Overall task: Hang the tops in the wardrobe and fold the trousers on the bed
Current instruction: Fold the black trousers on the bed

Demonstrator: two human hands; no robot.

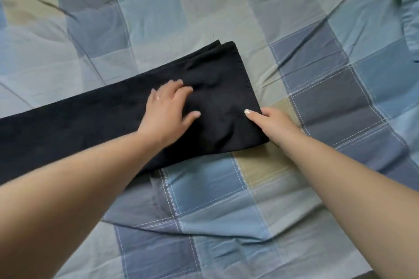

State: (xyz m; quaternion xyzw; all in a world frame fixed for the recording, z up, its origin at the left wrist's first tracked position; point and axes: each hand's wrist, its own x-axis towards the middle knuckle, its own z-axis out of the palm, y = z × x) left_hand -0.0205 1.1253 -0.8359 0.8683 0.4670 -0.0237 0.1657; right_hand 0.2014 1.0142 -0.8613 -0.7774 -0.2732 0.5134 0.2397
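While spread left fingers (pixel 181 92) press the trousers (pixel 90 120), right fingers (pixel 251 115) pinch them.

Trousers (pixel 113 118) (dark) on bed (pixel 226 199)

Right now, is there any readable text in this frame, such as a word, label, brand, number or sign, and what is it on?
None: no text can be read anywhere in the head view.
The dark trousers show plain fabric, with no label or tag in sight.
The checked bedcover carries only coloured squares and stitched lines.
The left hand and right hand bear no writing.
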